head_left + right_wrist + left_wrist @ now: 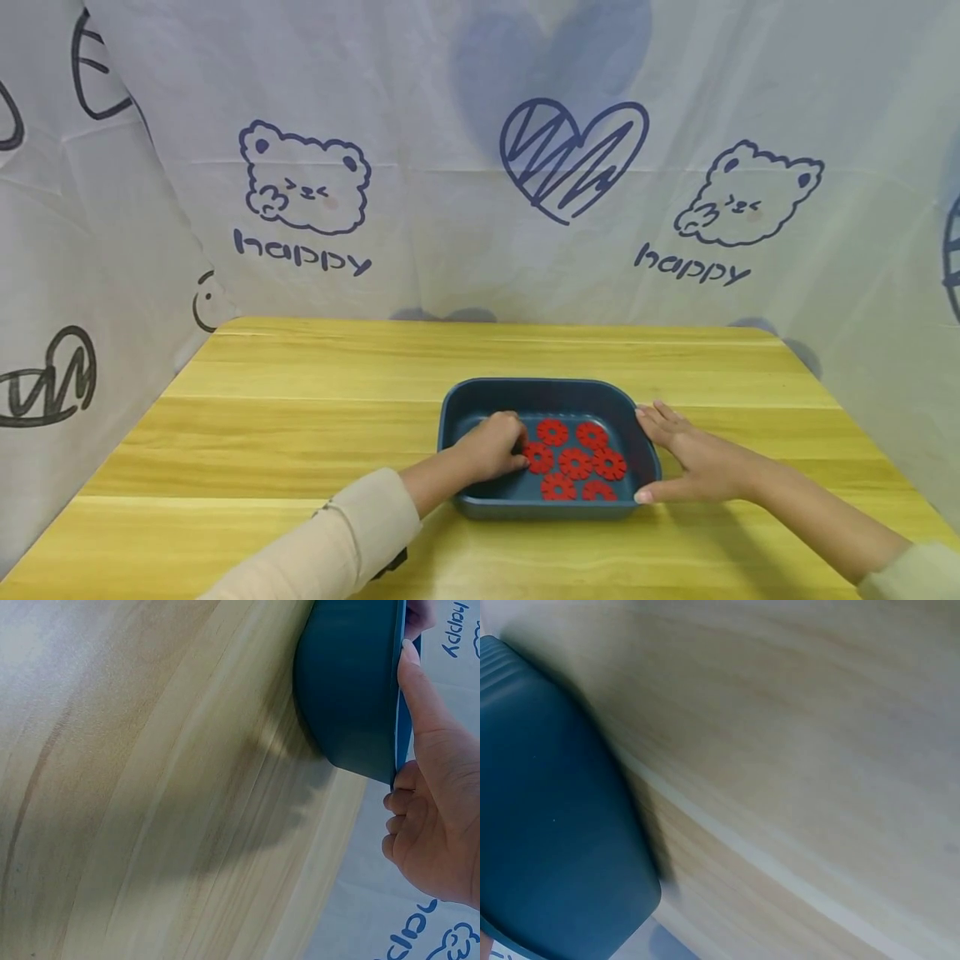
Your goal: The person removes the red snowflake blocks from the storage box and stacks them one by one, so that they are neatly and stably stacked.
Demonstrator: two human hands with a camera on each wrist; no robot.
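Note:
In the head view, several red notched building discs (pixel 575 463) lie flat inside a dark blue rectangular bin (pixel 551 510) on the table. My left hand (pixel 491 447) reaches into the bin with bent fingers. Its thumb is at the edge of the leftmost disc (pixel 540 457); the fingertips are hidden, so whether it pinches that disc does not show. My right hand (pixel 701 462) holds the bin's right end, thumb at the near corner and fingers at the farther part of the rim. The right wrist view shows that thumb (pixel 424 697) along the rim.
The bin stands on a yellow wood-grain table (pixel 300 433), right of its middle. White cloth (pixel 435 208) with drawn hearts and bears hangs behind and beside the table. In the left wrist view, the bin's outer wall (pixel 547 802) fills the left side.

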